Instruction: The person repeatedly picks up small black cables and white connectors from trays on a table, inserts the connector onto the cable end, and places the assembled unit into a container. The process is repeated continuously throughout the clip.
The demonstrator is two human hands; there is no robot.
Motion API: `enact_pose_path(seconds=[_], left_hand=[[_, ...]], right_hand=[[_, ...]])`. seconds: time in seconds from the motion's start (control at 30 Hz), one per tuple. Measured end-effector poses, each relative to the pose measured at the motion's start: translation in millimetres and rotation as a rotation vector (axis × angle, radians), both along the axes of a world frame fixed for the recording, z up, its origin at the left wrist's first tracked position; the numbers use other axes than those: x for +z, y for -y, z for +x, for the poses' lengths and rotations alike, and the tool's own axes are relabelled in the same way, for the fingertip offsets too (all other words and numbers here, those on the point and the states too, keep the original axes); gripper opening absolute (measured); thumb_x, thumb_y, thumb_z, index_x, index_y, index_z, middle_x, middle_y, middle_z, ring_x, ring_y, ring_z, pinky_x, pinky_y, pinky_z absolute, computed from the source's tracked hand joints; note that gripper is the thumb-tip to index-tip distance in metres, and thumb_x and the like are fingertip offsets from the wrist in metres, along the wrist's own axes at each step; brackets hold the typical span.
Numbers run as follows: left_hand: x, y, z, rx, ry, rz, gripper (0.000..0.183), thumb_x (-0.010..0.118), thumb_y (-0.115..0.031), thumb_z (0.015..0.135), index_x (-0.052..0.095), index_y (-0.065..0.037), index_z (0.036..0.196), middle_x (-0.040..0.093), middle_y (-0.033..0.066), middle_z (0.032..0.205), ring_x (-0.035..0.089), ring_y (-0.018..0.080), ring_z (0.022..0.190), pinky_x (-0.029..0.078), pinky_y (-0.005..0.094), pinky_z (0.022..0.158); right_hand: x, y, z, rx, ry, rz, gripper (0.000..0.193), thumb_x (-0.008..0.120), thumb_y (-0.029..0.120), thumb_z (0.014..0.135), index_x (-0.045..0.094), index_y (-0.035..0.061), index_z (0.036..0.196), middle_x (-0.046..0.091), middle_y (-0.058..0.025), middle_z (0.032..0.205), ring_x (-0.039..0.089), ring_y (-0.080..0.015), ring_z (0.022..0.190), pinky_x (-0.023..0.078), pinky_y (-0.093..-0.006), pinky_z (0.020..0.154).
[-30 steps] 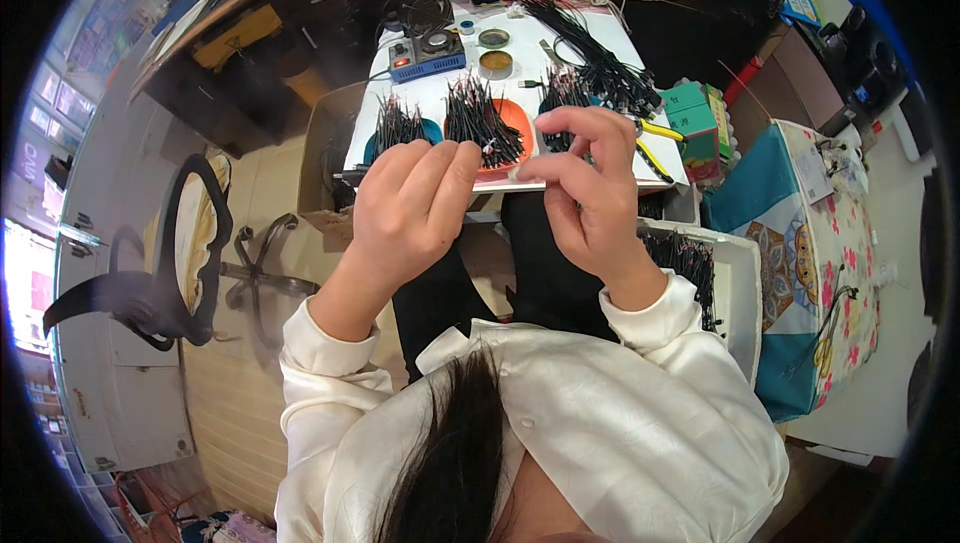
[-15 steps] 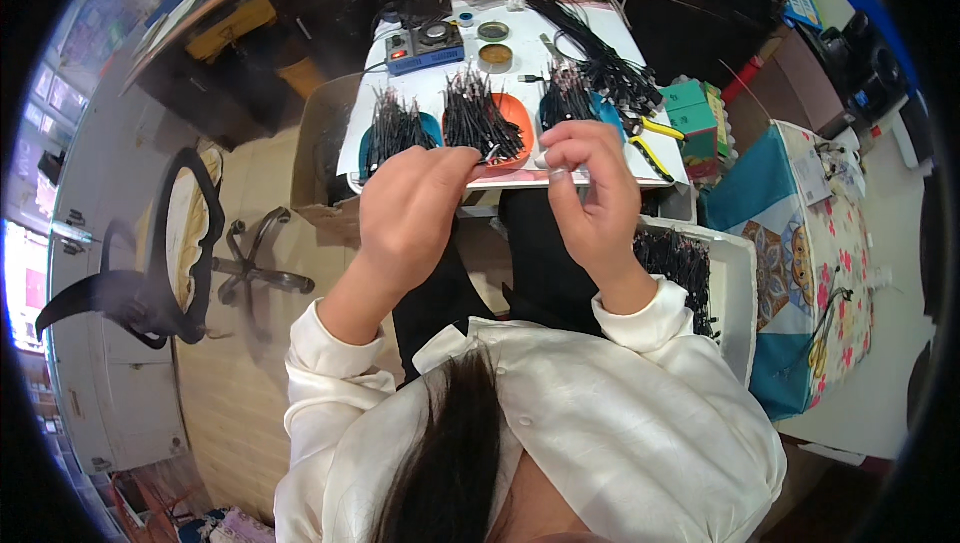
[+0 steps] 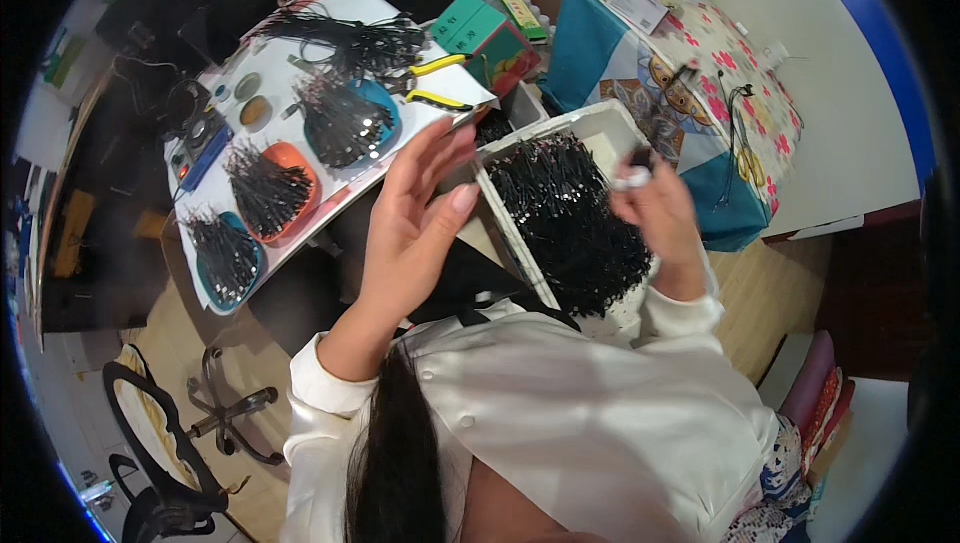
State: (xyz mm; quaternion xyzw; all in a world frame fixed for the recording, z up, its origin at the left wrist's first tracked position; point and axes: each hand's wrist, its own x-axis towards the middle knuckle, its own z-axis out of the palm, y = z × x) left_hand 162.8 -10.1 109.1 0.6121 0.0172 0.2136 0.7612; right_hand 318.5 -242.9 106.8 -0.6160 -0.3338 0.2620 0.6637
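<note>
My left hand (image 3: pixel 415 208) is raised over my lap near the table's right corner, its fingers apart and nothing seen in it. My right hand (image 3: pixel 662 218) is at the right edge of a white foam box (image 3: pixel 540 278), smeared by motion. Its fingers look curled, with a white wrapping on one and a small dark patch by the tips that I cannot make out. Many short black cables (image 3: pixel 570 213) with shiny metal ends fill the box.
On the white table (image 3: pixel 345 181) stand an orange tray (image 3: pixel 312 205) and two blue trays of black cables, yellow-handled pliers (image 3: pixel 440 98), a small blue device (image 3: pixel 205 155) and round tins. A green box (image 3: pixel 478 38) and a cloth-covered stand (image 3: pixel 600 63) are beyond. An office chair (image 3: pixel 150 433) stands left.
My view has swung right, toward the foam box. My hands, close together at the table's edge before, are now apart, the right one over by the box. My left fingers have opened.
</note>
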Motion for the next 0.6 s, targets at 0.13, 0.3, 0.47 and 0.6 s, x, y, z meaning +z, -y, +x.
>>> enact_pose_path(seconds=[0.13,0.3,0.47,0.6], left_hand=[[-64.0,-9.5,-1.6,-0.024,-0.300,-0.011,0.043,0.060,-0.010,0.094,0.047,0.000,0.133,0.060,0.0097,0.120,0.056,0.0134,0.105,0.047,0.0267,0.088],[-111.5,-9.3,-44.1,-0.063,-0.515,-0.143,0.028,0.056,-0.005,0.095,0.056,0.002,0.122,0.065,0.0087,0.110,0.060,0.0115,0.094,0.049,0.0244,0.080],[-110.2,-31.2,-85.6,0.130,-0.558,-0.164,0.026,0.054,-0.002,0.093,0.058,0.002,0.119,0.066,0.0081,0.106,0.061,0.0109,0.091,0.049,0.0237,0.078],[-101.1,-69.2,-122.7,0.419,-0.512,-0.089,0.023,0.056,-0.003,0.091,0.062,0.001,0.113,0.067,0.0031,0.094,0.055,0.0043,0.079,0.042,0.0186,0.067]], right_hand=[[-33.1,65.7,29.4,-0.206,-0.097,-0.287,0.025,0.042,0.025,0.103,0.052,0.0032,0.098,0.047,0.0012,0.063,0.038,-0.0058,0.052,0.027,-0.0206,0.047],[-174.0,43.7,66.7,-0.140,-0.328,-0.686,0.028,0.044,0.027,0.102,0.051,0.0030,0.089,0.056,-0.0045,0.064,0.048,-0.0116,0.051,0.038,-0.0254,0.046],[-231.1,-7.8,87.9,-0.069,0.316,-1.291,0.048,0.052,0.042,0.095,0.064,-0.0045,0.091,0.068,-0.0249,0.090,0.067,-0.0400,0.082,0.053,-0.0496,0.074],[-173.3,-54.7,70.8,-0.043,0.798,-1.285,0.033,0.064,0.031,0.088,0.064,-0.0011,0.087,0.067,-0.0240,0.085,0.065,-0.0413,0.084,0.050,-0.0508,0.072]])
